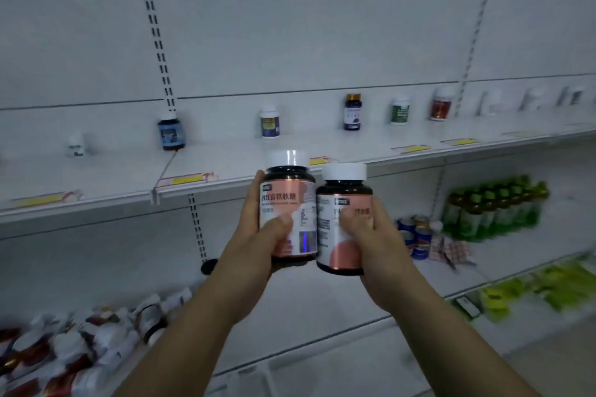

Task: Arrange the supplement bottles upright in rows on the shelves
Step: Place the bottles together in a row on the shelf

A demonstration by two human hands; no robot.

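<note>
Supplement bottles, two, dark with white caps and pink labels: one bottle [287, 213] in the left hand [261, 235], a second bottle [343, 219] in the right hand [377, 242]. Both are upright, side by side and touching, held up in front of the upper shelf [225, 161].

Shelving: white, with a white back panel [290, 26] and slotted uprights [154, 26].
Upper shelf: spaced row of single bottles [270, 122] standing near the back; yellow price tags [190, 179] along the front edge.
Lower shelf [309, 296], left: heap of bottles [74, 348] lying on their sides.
Right side: green bottles [493, 206] packed together.

Hands: each wraps its own bottle, thumb across the label. Both forearms reach up from below.
</note>
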